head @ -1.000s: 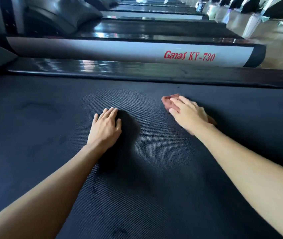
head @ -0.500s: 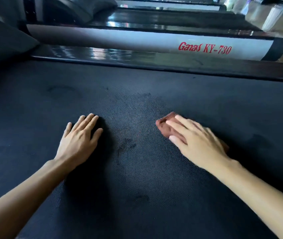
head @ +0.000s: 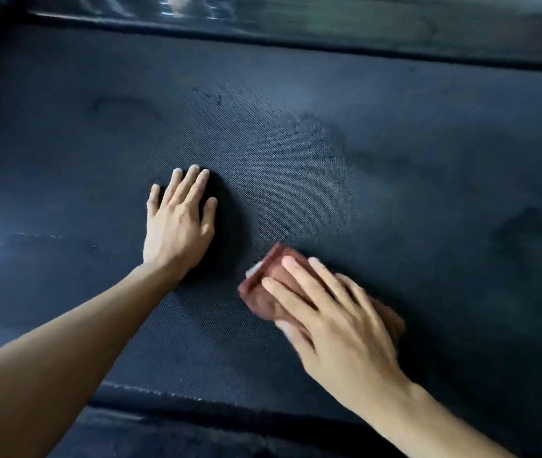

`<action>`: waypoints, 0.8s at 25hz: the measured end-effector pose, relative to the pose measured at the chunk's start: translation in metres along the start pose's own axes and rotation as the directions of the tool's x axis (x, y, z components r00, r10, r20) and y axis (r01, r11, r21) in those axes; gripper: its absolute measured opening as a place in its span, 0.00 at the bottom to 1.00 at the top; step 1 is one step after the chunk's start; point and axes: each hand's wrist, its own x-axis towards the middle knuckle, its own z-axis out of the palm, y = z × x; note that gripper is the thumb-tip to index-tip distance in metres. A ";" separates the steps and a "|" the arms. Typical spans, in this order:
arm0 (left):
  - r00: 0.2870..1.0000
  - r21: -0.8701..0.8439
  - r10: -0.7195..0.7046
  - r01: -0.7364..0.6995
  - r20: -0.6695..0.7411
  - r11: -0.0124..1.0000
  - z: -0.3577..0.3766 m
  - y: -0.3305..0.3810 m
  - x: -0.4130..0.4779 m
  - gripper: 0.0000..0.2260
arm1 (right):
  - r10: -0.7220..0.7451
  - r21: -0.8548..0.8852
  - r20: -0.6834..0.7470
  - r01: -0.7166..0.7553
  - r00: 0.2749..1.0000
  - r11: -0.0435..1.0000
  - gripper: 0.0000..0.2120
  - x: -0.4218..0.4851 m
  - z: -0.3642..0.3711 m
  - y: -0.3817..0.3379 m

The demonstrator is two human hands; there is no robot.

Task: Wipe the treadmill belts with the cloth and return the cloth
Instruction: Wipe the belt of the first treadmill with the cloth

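Observation:
The dark textured treadmill belt (head: pixel 362 160) fills most of the head view. A folded reddish-brown cloth (head: pixel 261 285) lies on the belt at lower centre. My right hand (head: pixel 332 315) presses flat on top of the cloth with straight fingers, covering most of it; only the cloth's left end and a strip at the right show. My left hand (head: pixel 178 219) rests flat on the belt to the left of the cloth, fingers straight and slightly spread. Dark smudges mark the belt beyond the hands.
A glossy dark side rail (head: pixel 329 24) runs along the far edge of the belt. The belt's near edge (head: pixel 170 393) and a dark near rail sit just below my forearms. More belt stretches to the left and right.
My right hand has dragged the cloth toward me and a little leftward across the belt. The view has tilted down, so the neighbouring treadmill is out of sight. My left hand stays flat.

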 end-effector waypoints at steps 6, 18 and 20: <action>1.000 -0.021 0.022 -0.022 0.006 1.000 0.002 -0.003 0.002 0.22 | 0.428 -0.030 -0.123 -0.435 0.895 0.900 0.23 0.092 0.007 0.025; 0.997 -0.209 0.045 -0.057 -0.063 0.976 -0.004 -0.015 0.008 0.21 | -0.015 -0.054 -0.049 0.013 0.999 0.998 0.24 0.012 0.016 -0.055; 0.991 -0.148 0.118 -0.126 -0.063 0.981 -0.011 -0.028 0.011 0.20 | -0.098 -0.046 0.027 0.099 0.995 0.994 0.25 -0.019 0.002 -0.037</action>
